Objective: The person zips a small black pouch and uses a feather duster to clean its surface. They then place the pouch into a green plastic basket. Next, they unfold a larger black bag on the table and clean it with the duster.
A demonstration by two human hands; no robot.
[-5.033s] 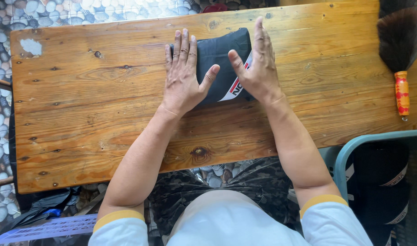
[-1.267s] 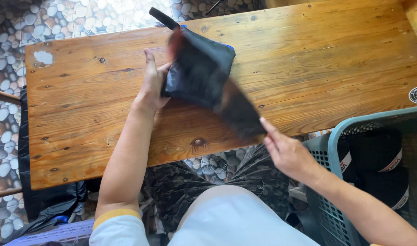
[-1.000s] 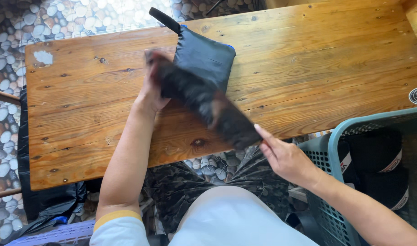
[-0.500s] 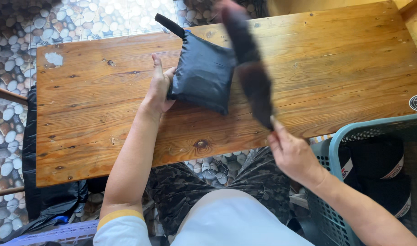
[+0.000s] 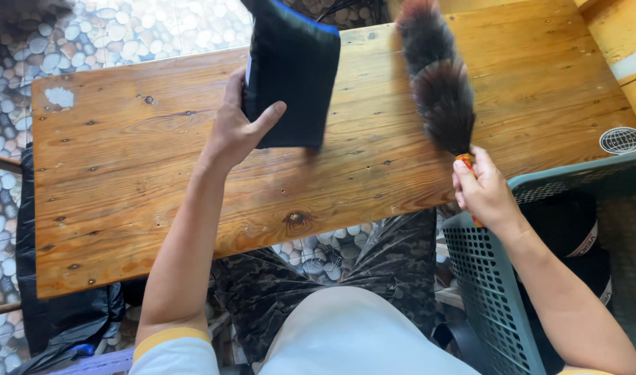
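Head view: left hand (image 5: 238, 132) grips the black folded cloth (image 5: 291, 73), thumb across its front, lifting it off the wooden table (image 5: 123, 180) toward 12 o'clock. Right hand (image 5: 486, 191) is closed around the handle of a dark feather duster (image 5: 436, 87), whose plume points to 11 o'clock, just beside the cloth. A teal perforated basket (image 5: 484, 278) stands at 4 o'clock.

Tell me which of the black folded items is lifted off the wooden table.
The black folded garment with a blue edge, gripped by the left hand, is raised; the other dark folded pieces lie in the teal basket at right.
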